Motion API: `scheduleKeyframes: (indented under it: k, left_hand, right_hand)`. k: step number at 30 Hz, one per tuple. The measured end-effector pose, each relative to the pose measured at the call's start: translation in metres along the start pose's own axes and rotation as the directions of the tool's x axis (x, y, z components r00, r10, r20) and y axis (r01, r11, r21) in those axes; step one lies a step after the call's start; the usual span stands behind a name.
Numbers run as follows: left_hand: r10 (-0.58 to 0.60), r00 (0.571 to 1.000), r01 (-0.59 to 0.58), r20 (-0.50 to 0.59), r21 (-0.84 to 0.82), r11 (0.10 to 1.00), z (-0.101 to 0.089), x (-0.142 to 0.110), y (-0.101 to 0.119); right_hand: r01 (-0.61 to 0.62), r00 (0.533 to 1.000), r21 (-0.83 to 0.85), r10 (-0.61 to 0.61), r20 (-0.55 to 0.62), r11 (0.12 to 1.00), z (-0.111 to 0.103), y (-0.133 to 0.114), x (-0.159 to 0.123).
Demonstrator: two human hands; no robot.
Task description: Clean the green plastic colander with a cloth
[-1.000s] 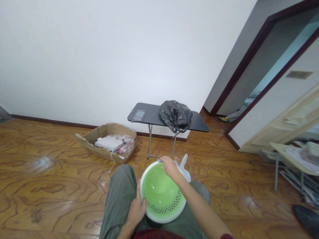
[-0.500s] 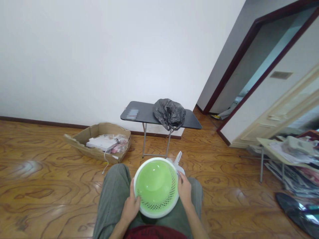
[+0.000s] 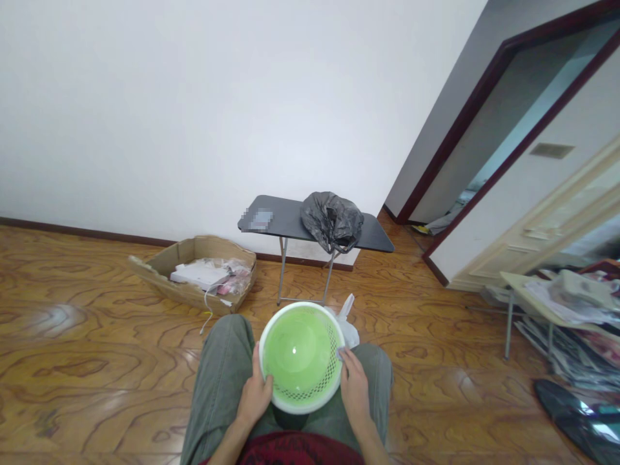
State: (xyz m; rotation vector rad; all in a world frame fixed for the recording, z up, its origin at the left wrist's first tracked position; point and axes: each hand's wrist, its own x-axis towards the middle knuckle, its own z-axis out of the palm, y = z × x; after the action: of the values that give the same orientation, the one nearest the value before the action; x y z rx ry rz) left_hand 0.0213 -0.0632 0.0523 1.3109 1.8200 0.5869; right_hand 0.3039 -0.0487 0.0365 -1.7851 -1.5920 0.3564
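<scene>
A green strainer basin (image 3: 294,355) with a white rim fills the lower center of the frame, over the lap of a person in green trousers (image 3: 220,371), its round edge flanked by two bare hands. The left hand (image 3: 254,395) has its grip on the left edge, thumb over the rim and fingers outside; the right hand (image 3: 356,387) has a narrow grip on a small pale piece (image 3: 341,354) at the right edge, too small to identify. A white plastic bag (image 3: 349,332) shows just beyond the basin's upper-right edge. At center, a black folding tabletop (image 3: 285,218) stands by a white wall (image 3: 217,110); on its right half, a crumpled black bag (image 3: 332,221) droops over the front edge. At center left lies an open cardboard box (image 3: 194,299), a white cable (image 3: 207,303) trailing over its near edge. Wood floor (image 3: 121,374) spreads across the lower left and, at lower right, between the knee and a pale, cluttered tabletop (image 3: 522,289), leaving each elbow sideways room.
</scene>
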Motion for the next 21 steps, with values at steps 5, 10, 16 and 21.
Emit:
scheduleKeyframes:
  k: [5, 10, 16, 21]
  left_hand:
    - [0.0, 1.0, 0.0, -0.013, 0.046, 0.999, 0.001, 0.001, 0.001]
    - [-0.006, 1.0, 0.007, -0.01, 0.049, 0.999, 0.001, 0.0, 0.004]
    - [0.024, 1.0, -0.024, -0.008, 0.018, 1.0, 0.0, -0.001, 0.002]
    - [0.008, 1.0, -0.008, -0.024, -0.005, 1.0, 0.004, 0.0, -0.003]
  right_hand:
    - [0.141, 0.968, -0.244, -0.082, 0.237, 0.959, -0.011, -0.01, -0.022]
    - [0.27, 0.804, -0.371, 0.004, 0.595, 0.888, -0.006, -0.049, -0.028]
    - [0.1, 0.741, -0.033, -0.053, 0.669, 0.994, 0.031, -0.091, -0.045]
    - [0.111, 0.738, 0.054, -0.119, 0.664, 0.992, 0.027, -0.084, -0.043]
